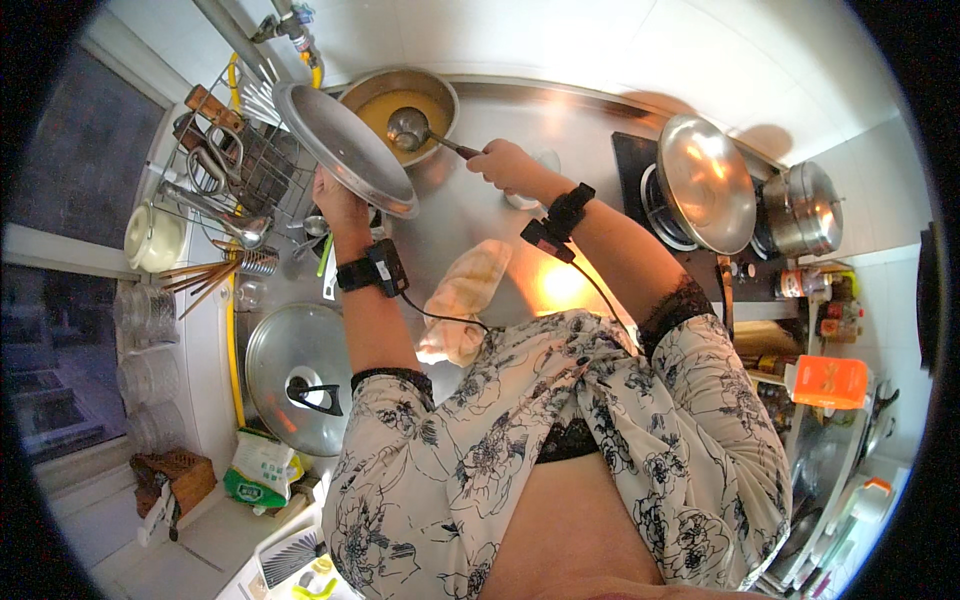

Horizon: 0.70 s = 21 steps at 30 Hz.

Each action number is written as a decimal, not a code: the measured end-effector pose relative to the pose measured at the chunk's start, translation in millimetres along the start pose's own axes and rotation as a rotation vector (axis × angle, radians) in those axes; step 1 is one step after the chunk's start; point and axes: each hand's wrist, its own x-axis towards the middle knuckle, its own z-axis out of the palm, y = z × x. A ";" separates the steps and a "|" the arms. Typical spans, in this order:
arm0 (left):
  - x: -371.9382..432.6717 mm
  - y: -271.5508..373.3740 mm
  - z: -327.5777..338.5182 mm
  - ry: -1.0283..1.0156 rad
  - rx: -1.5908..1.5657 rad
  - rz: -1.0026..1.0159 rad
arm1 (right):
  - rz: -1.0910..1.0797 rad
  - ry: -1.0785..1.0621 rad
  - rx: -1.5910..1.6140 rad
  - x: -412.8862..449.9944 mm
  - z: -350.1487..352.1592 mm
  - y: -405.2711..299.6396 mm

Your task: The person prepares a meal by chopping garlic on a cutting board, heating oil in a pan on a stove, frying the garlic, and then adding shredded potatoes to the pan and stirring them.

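My left hand (335,196) grips a round grey metal lid (341,146), held tilted beside the rim of a metal pot (448,112); the lid hides part of my fingers. Yellowish liquid (382,112) fills the lower part of the pot. In my right hand (510,166) is the dark handle of a metal ladle (409,129). The ladle's bowl is over the liquid, and I cannot tell how deep it dips. Behind my right wrist, a pale round object (546,159) is mostly hidden. A crumpled cloth (466,289) lies on the steel counter (480,217) between my forearms.
At the right, a metal wok (705,184) and a steel pot (802,208) sit on the gas stove (626,161). A wire rack (281,176) with knives and utensils crowds the left. Below it rests a glass lid (274,375) near a green-and-white bag (261,472).
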 end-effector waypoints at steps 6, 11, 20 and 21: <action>-4.5 6.3 12.1 0.081 0.004 -0.029 | 0.116 -0.205 0.467 -5.3 -15.0 -11.8; 3.8 2.5 -1.5 0.073 0.003 -0.012 | 0.251 -0.322 0.738 -20.8 -33.7 -18.9; 1.8 -6.2 5.0 -0.043 -0.052 -0.026 | 0.261 -0.195 0.567 -48.3 -56.2 -17.9; 2.7 -7.6 7.4 -0.077 -0.053 -0.035 | 0.261 -0.189 0.573 -50.9 -59.3 -16.3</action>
